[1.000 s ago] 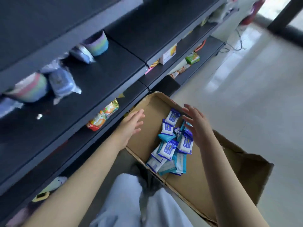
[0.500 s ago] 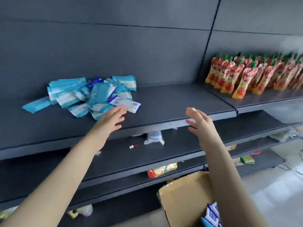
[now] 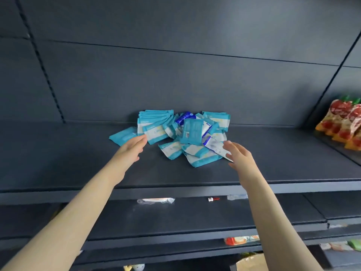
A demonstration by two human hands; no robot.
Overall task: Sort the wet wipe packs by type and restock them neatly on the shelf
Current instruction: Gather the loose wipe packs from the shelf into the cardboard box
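Wet wipe packs [image 3: 183, 135] heaped loosely mid-shelf [image 3: 78, 169], against the dark back panel; mostly teal and white, one dark blue pack [image 3: 185, 116] near the top. Left hand [image 3: 132, 148] at the heap's left edge, fingers extended together, holding nothing, tips just beside a teal pack. Right hand [image 3: 237, 154] at the right edge, fingers spread, empty. Red pouches [image 3: 343, 124] far right. Cardboard box [image 3: 249, 262] below.

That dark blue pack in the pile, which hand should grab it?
Probably the right hand. The dark blue pack sits toward the pile's right-centre, while the left hand reaches the teal packs at the left edge. Both hands are open and empty.
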